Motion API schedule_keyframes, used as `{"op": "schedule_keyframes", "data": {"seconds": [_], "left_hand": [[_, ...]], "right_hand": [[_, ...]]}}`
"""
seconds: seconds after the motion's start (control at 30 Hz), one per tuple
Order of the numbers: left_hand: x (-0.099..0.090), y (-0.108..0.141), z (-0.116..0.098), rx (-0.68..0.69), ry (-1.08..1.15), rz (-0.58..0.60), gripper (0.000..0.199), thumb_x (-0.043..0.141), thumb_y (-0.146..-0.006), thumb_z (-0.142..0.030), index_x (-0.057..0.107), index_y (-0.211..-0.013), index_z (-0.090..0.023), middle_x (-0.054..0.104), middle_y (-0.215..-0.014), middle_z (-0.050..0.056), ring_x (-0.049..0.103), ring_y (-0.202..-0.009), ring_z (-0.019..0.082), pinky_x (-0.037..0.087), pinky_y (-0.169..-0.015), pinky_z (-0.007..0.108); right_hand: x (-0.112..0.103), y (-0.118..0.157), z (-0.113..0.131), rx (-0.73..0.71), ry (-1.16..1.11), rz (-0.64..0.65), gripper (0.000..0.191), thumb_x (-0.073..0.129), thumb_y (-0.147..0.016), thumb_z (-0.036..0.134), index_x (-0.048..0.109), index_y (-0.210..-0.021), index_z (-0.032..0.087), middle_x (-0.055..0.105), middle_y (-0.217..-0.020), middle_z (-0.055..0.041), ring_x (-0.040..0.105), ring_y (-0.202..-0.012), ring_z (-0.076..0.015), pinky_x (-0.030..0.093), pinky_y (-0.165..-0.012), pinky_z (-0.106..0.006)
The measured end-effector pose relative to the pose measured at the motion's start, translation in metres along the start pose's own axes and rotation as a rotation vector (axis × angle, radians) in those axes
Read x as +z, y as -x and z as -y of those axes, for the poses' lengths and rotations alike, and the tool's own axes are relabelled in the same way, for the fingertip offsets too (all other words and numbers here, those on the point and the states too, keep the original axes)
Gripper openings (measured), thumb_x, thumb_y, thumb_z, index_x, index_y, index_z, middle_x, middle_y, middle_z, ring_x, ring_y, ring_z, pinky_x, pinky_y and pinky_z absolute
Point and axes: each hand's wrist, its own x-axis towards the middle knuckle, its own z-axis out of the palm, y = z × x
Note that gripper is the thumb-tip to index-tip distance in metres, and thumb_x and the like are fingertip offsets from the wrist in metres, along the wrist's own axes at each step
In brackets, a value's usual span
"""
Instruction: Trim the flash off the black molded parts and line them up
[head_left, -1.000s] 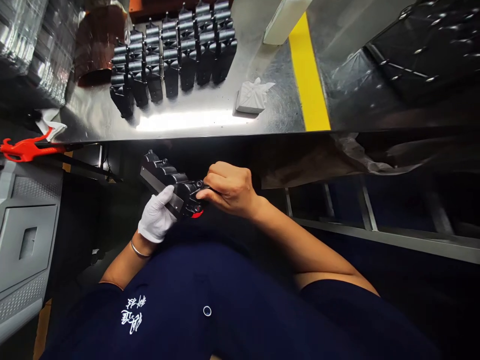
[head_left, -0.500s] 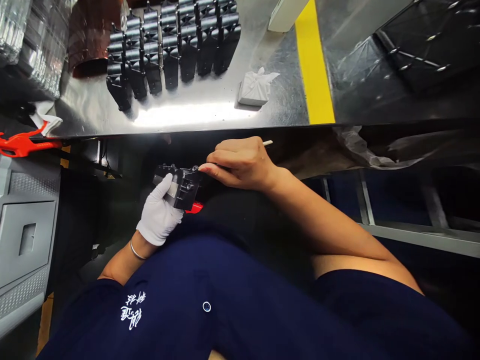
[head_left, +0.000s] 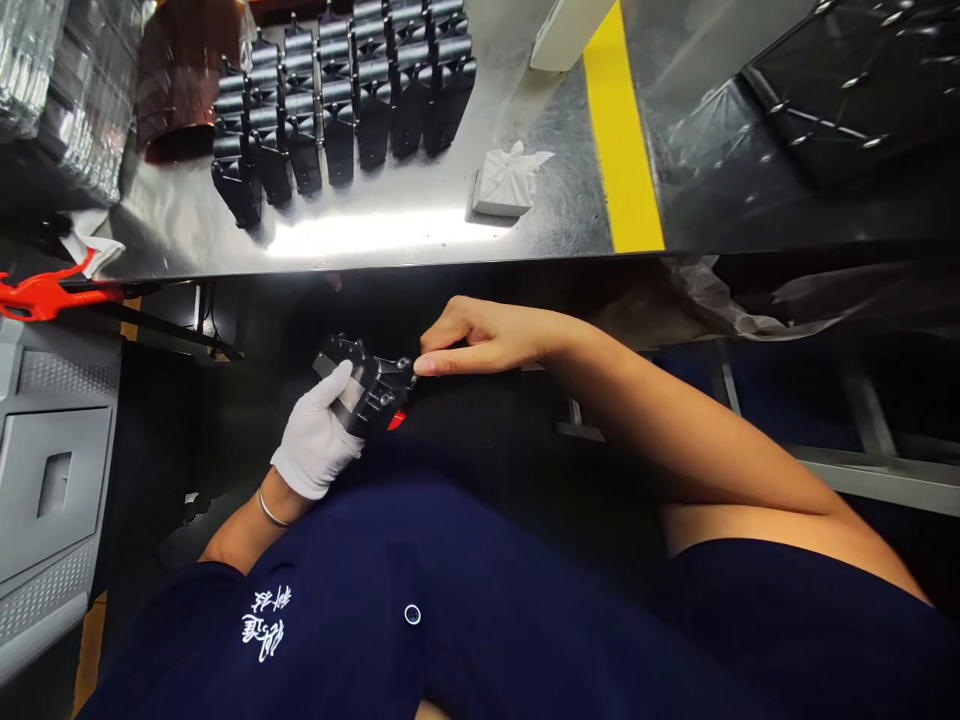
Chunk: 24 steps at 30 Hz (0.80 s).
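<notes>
My left hand (head_left: 316,430), in a white glove, is closed around a black moulded plastic part (head_left: 375,390) held in front of my body below the table edge. The part has small round bosses, and a flat greyish piece shows by my thumb. A small red piece (head_left: 397,420) pokes out beneath it. My bare right hand (head_left: 480,335) is closed in a pinch, with thumb and finger at the part's right upper corner. It holds a thin stick-like tool, mostly hidden; only a pale bit shows under the wrist.
On the metal table (head_left: 390,235) stand rows of black plastic parts (head_left: 337,110), a white-wrapped block (head_left: 508,180) and a brown roll (head_left: 176,80). Yellow tape (head_left: 624,140) crosses it. Clear-wrapped stacks (head_left: 82,100), a red tool (head_left: 45,297) and a grey bin (head_left: 56,460) are at left.
The black part has tilted, its right end dropping. My right hand has turned and moved slightly down, still at the part's corner; the tool's white end no longer shows above the hand.
</notes>
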Motion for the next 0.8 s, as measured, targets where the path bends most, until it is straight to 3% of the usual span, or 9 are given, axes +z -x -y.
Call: {"op": "schedule_keyframes", "data": {"seconds": [0.1, 0.23, 0.27, 0.33, 0.4, 0.47, 0.53, 0.7, 0.8], "left_hand": [[0.0, -0.004, 0.002, 0.002, -0.016, 0.01, 0.02, 0.053, -0.093, -0.02, 0.071, -0.1, -0.018, 0.077, -0.102, 0.001, 0.061, -0.124, 0.019, 0.05, -0.106, 0.029], [-0.001, -0.013, -0.011, 0.169, 0.065, 0.023, 0.026, 0.049, -0.097, -0.027, 0.069, -0.111, -0.019, 0.076, -0.109, 0.001, 0.059, -0.127, 0.017, 0.05, -0.105, 0.027], [-0.002, -0.015, -0.016, 0.212, 0.096, 0.013, 0.027, 0.048, -0.098, -0.027, 0.068, -0.114, -0.019, 0.076, -0.109, 0.001, 0.059, -0.126, 0.016, 0.05, -0.104, 0.026], [-0.002, -0.017, -0.02, 0.255, 0.144, -0.008, 0.028, 0.045, -0.099, -0.025, 0.068, -0.114, -0.018, 0.077, -0.104, 0.002, 0.064, -0.119, 0.014, 0.052, -0.101, 0.025], [-0.002, -0.018, -0.016, 0.235, 0.171, 0.008, 0.028, 0.044, -0.099, -0.021, 0.071, -0.105, -0.015, 0.078, -0.098, 0.003, 0.071, -0.105, 0.014, 0.055, -0.096, 0.025], [-0.001, -0.018, -0.006, 0.167, 0.18, 0.075, 0.026, 0.048, -0.096, -0.017, 0.073, -0.093, -0.012, 0.078, -0.093, 0.005, 0.074, -0.089, 0.013, 0.057, -0.089, 0.023], [-0.001, -0.019, 0.005, 0.154, 0.114, 0.144, 0.018, 0.056, -0.09, -0.011, 0.074, -0.087, -0.011, 0.077, -0.087, 0.005, 0.073, -0.079, 0.014, 0.056, -0.083, 0.023], [-0.009, -0.023, 0.014, -0.021, 0.102, 0.39, 0.021, 0.055, -0.085, -0.011, 0.075, -0.09, -0.009, 0.076, -0.086, 0.01, 0.072, -0.082, 0.018, 0.052, -0.09, 0.031], [-0.009, -0.027, 0.011, -0.107, 0.08, 0.408, 0.027, 0.048, -0.088, -0.012, 0.075, -0.09, -0.009, 0.076, -0.084, 0.01, 0.072, -0.077, 0.019, 0.052, -0.086, 0.033]], "right_hand": [[0.001, 0.0, -0.006, 0.012, -0.218, 0.156, 0.059, 0.051, -0.091, 0.059, 0.065, -0.064, 0.009, 0.045, -0.05, 0.0029, 0.037, -0.049, -0.005, 0.027, -0.05, -0.023], [0.014, 0.001, -0.004, -0.02, -0.332, 0.272, 0.058, 0.056, -0.088, 0.061, 0.071, -0.07, 0.007, 0.051, -0.052, 0.0007, 0.042, -0.048, -0.0056, 0.03, -0.048, -0.022], [0.019, 0.0, -0.002, -0.004, -0.339, 0.189, 0.058, 0.055, -0.087, 0.062, 0.072, -0.071, 0.009, 0.05, -0.051, 0.0013, 0.041, -0.047, -0.0059, 0.03, -0.047, -0.022], [0.03, -0.003, 0.001, 0.067, -0.333, -0.197, 0.057, 0.054, -0.086, 0.064, 0.073, -0.074, 0.012, 0.046, -0.049, 0.0034, 0.039, -0.046, -0.0064, 0.029, -0.045, -0.022], [0.041, -0.01, 0.002, 0.139, -0.318, -0.633, 0.05, 0.06, -0.082, 0.063, 0.073, -0.083, 0.015, 0.045, -0.05, 0.0053, 0.037, -0.046, -0.0071, 0.029, -0.044, -0.022], [0.051, -0.019, 0.002, 0.187, -0.319, -0.882, 0.041, 0.068, -0.077, 0.056, 0.073, -0.088, 0.017, 0.05, -0.054, 0.0048, 0.04, -0.047, -0.0078, 0.032, -0.045, -0.023], [0.059, -0.027, 0.001, 0.221, -0.353, -0.987, 0.035, 0.072, -0.073, 0.052, 0.073, -0.082, 0.018, 0.057, -0.058, 0.002, 0.045, -0.049, -0.0089, 0.036, -0.047, -0.024], [0.064, -0.032, 0.005, 0.288, -0.498, -1.143, 0.037, 0.079, -0.061, 0.053, 0.071, -0.067, 0.017, 0.062, -0.057, -0.0027, 0.047, -0.048, -0.0108, 0.034, -0.047, -0.027], [0.065, -0.028, 0.011, 0.33, -0.468, -1.173, 0.037, 0.081, -0.058, 0.053, 0.071, -0.066, 0.019, 0.066, -0.062, -0.0053, 0.051, -0.051, -0.0127, 0.035, -0.047, -0.029]]}}
